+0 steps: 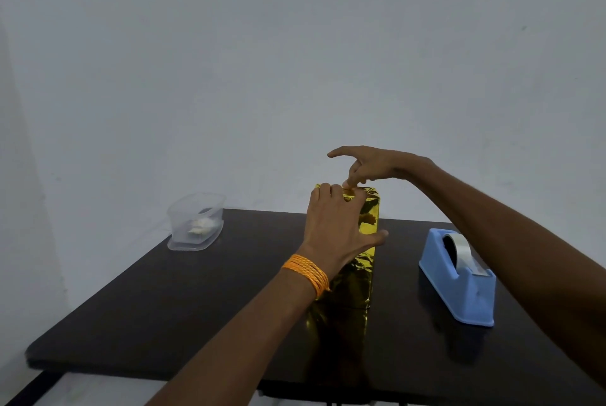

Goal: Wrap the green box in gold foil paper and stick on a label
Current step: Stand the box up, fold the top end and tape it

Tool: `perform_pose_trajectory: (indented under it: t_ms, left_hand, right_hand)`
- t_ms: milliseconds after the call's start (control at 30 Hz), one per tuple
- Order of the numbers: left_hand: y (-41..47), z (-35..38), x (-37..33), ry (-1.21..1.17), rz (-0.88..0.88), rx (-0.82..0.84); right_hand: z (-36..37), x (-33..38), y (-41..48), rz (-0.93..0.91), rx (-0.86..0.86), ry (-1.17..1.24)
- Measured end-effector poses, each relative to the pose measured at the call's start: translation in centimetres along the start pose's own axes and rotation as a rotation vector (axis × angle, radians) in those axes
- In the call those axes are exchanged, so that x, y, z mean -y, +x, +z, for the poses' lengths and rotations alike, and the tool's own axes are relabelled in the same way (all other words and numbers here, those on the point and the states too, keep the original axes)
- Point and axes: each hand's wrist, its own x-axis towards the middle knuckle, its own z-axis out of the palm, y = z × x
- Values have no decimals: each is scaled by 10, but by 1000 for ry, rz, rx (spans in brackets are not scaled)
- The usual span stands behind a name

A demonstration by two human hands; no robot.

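Gold foil (369, 218) covers every visible face of the box (357, 277), which stands on end at the middle of the dark desk (164, 307). The left hand (334, 225) grips its upper part, with its fingers (324, 191) curled over the top edge and the thumb on the near face. The right hand (370, 164) hovers over the top. It is loosely spread, and one fingertip (348, 183) presses the folded foil down.

The tall box could tip toward 12 o'clock if that press turns into a push. The crinkled foil may spring open or tear at the fold once released.

A blue tape dispenser (459, 277) sits at 3 o'clock and a clear plastic container (196, 225) at 10 o'clock. Its pale contents are too blurred to name.

The top flaps lie behind the hands, so I cannot tell whether any tape is on them. No green shows, and I can make out no label.
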Motion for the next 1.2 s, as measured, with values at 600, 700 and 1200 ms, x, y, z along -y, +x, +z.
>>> perform_pose_trajectory:
  t_ms: [600,700,1200]
  left_hand:
    - [0,-1,1,-13,7,-29]
    - [0,0,1,-6,12,-23]
    - [2,3,2,43,36,-46]
  right_hand:
    - [5,-25,-7,388,-83,-9]
    - [23,-46,-18,389,-251,302]
    - [68,-33,-30,362,-268,1021]
